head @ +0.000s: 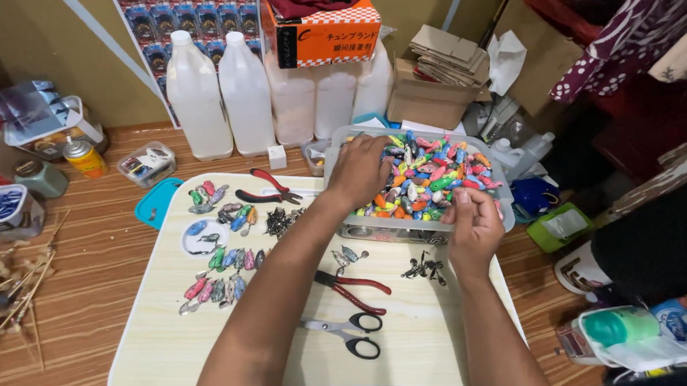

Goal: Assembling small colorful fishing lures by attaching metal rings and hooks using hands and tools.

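An orange-and-white checkered carton [326,31] is sitting atop white plastic jugs [221,94] against the wall, behind a pale wood-grain board [164,359] lying on brown floorboards. The left hand [358,169] is pressing, fingers spread, into colourful fishing lures [429,177] filling a clear tub [377,229] lying crosswise at the board's far right, while the right hand [474,225] is pinching one lure at its near rim.

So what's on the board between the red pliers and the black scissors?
Nothing: in the head view, only bare board shows between the red pliers and the black scissors.
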